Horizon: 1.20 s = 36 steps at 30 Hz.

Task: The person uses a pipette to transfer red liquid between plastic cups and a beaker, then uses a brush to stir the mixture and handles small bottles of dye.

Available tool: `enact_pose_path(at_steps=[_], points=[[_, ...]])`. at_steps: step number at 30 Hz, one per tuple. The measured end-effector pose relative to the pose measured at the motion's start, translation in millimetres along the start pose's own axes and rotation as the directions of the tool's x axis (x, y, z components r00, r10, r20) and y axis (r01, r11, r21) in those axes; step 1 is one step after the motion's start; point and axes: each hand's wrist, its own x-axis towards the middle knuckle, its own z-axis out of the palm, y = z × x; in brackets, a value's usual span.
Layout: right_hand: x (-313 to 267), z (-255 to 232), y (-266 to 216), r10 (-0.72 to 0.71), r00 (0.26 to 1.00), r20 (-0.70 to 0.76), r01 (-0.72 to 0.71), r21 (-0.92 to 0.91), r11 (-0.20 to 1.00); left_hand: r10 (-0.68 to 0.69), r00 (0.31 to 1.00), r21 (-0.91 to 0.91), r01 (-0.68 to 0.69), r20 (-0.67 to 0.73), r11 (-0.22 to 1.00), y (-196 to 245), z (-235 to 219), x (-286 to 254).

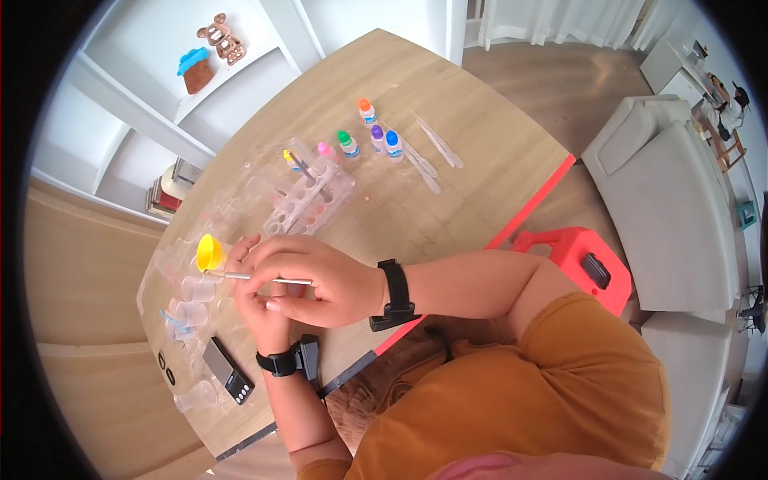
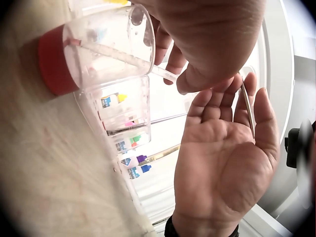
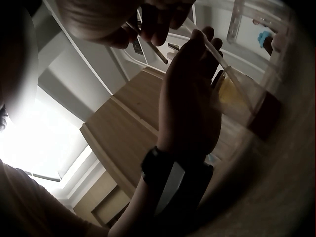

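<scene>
My left hand (image 1: 270,320) pinches a translucent plastic dropper (image 2: 118,55) between thumb and fingers. The dropper slants into a clear cup with red liquid (image 2: 58,64) in its bottom, seen in both wrist views; the hands hide this cup in the head view. Just above and across the left hand, my right hand (image 1: 324,276) holds a thin metal rod (image 1: 296,281), pinched between thumb and index finger. Its other fingers are extended, with the palm facing the left wrist camera. A yellow cup (image 1: 210,253) stands just beyond the fingers.
Beyond the hands stands a clear test tube rack (image 1: 308,204). Several dropper bottles with coloured caps, including a green-capped one (image 1: 347,144), stand behind it, near spare droppers (image 1: 440,142). A black pocket scale (image 1: 228,370) and clear cups (image 1: 192,310) lie at the left.
</scene>
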Motion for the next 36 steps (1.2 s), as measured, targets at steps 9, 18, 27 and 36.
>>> enact_pose_path(at_steps=[9,18,27,36], points=[[1.0,-3.0,-0.7,0.015,1.0,-0.014,-0.014,0.025,1.0,0.01,0.998,-0.119,-0.018,-0.068,0.993,-2.5,-1.7,-3.5],[0.0,-4.4,3.4,0.048,0.998,-0.029,-0.048,-0.022,0.999,-0.05,0.994,-0.057,0.045,-0.102,0.997,4.5,-3.9,-1.2],[-0.9,-4.9,4.0,0.131,0.99,-0.052,-0.132,-0.008,0.991,-0.032,0.996,-0.034,0.029,-0.085,0.999,7.5,-2.3,-0.7],[6.2,-17.5,2.1,0.001,0.994,-0.109,-0.007,-0.06,0.998,-0.123,0.971,-0.116,0.101,-0.203,0.988,10.9,-2.9,1.1]])
